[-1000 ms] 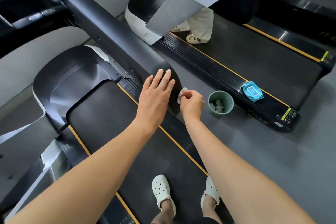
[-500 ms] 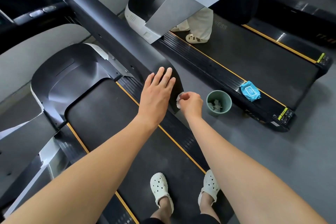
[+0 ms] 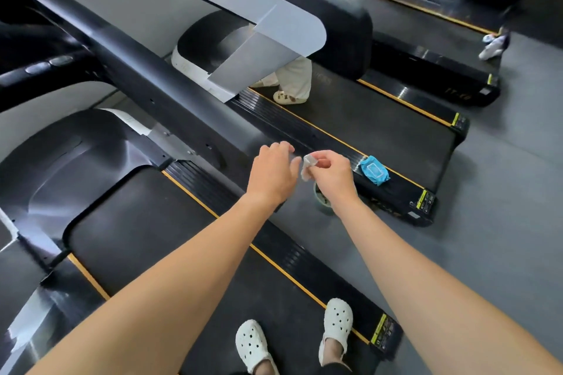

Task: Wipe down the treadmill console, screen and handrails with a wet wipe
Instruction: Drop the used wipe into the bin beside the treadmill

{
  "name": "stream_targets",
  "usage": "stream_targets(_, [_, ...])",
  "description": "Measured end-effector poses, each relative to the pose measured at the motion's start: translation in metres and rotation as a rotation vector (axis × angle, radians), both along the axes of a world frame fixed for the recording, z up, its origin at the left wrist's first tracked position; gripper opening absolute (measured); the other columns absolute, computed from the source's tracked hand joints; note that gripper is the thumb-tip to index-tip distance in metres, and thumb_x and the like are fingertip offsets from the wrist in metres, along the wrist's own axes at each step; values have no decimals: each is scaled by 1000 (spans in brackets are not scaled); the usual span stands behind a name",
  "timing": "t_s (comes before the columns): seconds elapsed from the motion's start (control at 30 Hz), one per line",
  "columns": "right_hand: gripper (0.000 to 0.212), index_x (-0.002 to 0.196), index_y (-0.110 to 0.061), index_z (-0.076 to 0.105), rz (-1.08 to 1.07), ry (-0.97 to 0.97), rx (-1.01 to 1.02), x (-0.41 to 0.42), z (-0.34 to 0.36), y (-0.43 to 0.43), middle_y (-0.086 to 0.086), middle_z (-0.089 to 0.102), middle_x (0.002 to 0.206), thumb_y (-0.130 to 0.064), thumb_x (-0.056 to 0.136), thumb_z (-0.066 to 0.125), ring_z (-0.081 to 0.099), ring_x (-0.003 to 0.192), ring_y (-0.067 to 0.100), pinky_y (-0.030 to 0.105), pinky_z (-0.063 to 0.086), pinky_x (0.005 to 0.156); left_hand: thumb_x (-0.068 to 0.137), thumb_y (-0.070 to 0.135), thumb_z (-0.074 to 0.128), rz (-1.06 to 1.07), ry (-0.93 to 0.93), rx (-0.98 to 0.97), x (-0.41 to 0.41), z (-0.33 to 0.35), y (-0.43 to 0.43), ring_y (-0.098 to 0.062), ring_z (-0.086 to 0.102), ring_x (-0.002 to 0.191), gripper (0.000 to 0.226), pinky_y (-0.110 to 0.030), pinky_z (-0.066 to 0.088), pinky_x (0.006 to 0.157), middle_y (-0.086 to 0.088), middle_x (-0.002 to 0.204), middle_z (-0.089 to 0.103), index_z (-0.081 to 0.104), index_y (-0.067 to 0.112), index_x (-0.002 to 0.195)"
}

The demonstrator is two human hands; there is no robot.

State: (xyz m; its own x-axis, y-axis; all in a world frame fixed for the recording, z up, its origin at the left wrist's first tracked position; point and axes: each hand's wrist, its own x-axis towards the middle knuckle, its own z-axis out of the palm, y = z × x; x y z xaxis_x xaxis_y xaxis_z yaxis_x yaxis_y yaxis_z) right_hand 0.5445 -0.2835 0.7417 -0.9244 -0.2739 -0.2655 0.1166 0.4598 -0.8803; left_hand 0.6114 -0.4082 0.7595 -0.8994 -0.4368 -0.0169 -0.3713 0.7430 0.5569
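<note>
Nearest the camera, two white clogs [image 3: 336,321] stand on the belt [image 3: 146,237] of the person's own treadmill, with both bare forearms reaching forward above them. The left hand [image 3: 271,175] hangs past the low end of the black handrail [image 3: 146,76], fingers [image 3: 281,148] loosely bent and holding nothing that shows. Whether their tips brush the wipe cannot be told through the blur. Just beside it, the right hand [image 3: 333,176] pinches the crumpled wet wipe [image 3: 307,165] between thumb and fingers [image 3: 323,157], lifted off the rail. Directly below that hand a green bin [image 3: 322,202] peeks out on the floor, mostly hidden by the wrist.

The step looks like a break in the handrail wiping, with the cloth being either turned or thrown away. Next, the wipe needs refolding to a clean face and pressing flat back on the rail. If it is spent, it should drop into the bin and a fresh one be fetched.

A little farther on, a blue wipe pack [image 3: 374,174] lies on the side rail of the neighbouring treadmill [image 3: 380,131], where another person's foot [image 3: 289,97] stands.

By count there are one wipe, one pack, one bin, two hands, two clogs, and three treadmills including the far one [image 3: 426,61].
</note>
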Motion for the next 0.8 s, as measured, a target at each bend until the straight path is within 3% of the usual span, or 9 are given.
stream_targets(0.07, [12,98,-22,72,-57,-15,-55,-3,2,7,-5,74,88,-12,92,71,71,88,12,36,61,85,103,36,57,-18,-39,230,-9,3,10,-18,60,113,41,-38,53,98,2,118,67,56,16,138])
stream_targets(0.23, [9,99,-17,70,-195,-140,-184,-10,-11,29,2,76,91,-9,96,67,75,87,18,41,63,84,101,35,62,-41,-61,367,-30,-4,36,-13,68,100,33,-33,57,92,0,112,72,66,17,128])
stream_targets(0.37, [8,100,-15,71,-261,-173,-169,-29,-33,51,5,77,90,-10,96,66,74,90,26,43,62,84,97,37,69,-82,-101,393,-53,-27,51,-8,67,91,27,-29,59,82,5,101,71,71,20,117])
stream_targets(0.47, [10,103,-15,71,-243,-165,-105,-56,-56,66,3,75,92,-12,95,67,73,92,24,40,62,83,97,30,70,-85,-138,367,-79,-51,62,-6,66,88,18,-25,57,79,8,96,70,73,20,112])
stream_targets(0.57, [7,101,-15,71,-199,-145,-35,-88,-79,82,-2,72,93,-17,94,69,70,91,19,35,60,83,98,33,69,-40,-179,330,-111,-76,74,-5,65,81,11,-31,60,77,11,89,68,73,24,103])
stream_targets(0.7, [6,96,-13,68,-157,-145,31,-136,-114,103,0,70,92,-15,91,71,69,89,21,39,60,82,100,32,65,-16,-219,292,-157,-110,88,-8,62,77,11,-26,49,67,9,85,66,70,22,102])
stream_targets(0.8, [6,94,-15,67,-141,-130,84,-172,-141,117,-3,70,89,-17,90,71,67,88,19,37,58,81,100,28,64,-14,-254,305,-193,-138,101,-15,63,82,14,-27,45,71,4,90,69,73,20,104])
